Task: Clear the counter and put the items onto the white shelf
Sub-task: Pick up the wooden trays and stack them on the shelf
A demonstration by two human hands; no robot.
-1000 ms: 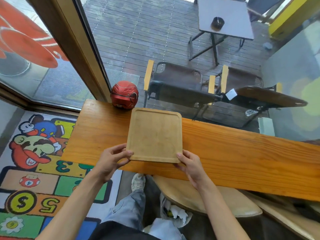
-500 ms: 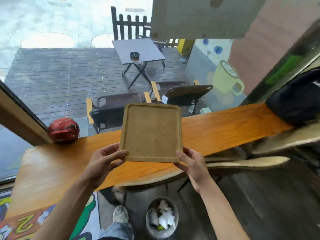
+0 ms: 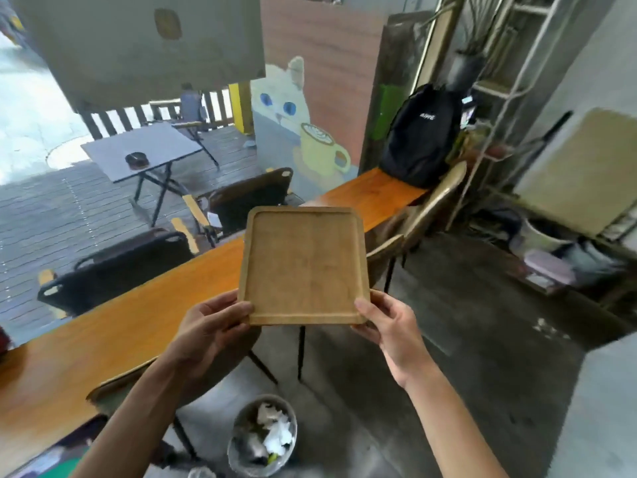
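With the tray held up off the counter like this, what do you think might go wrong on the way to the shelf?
The wooden tray is held only at its near corners by the left hand and right hand, so it may tip forward. A chair and a waste bin stand close below and could catch a step. The backpack on the counter end narrows the way toward the shelf frame.

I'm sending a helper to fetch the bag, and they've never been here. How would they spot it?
Follow the long orange wooden counter to its far end by the cat mural. The black backpack stands upright there on the countertop, beside the white shelf. It is the only dark, soft thing on the counter.
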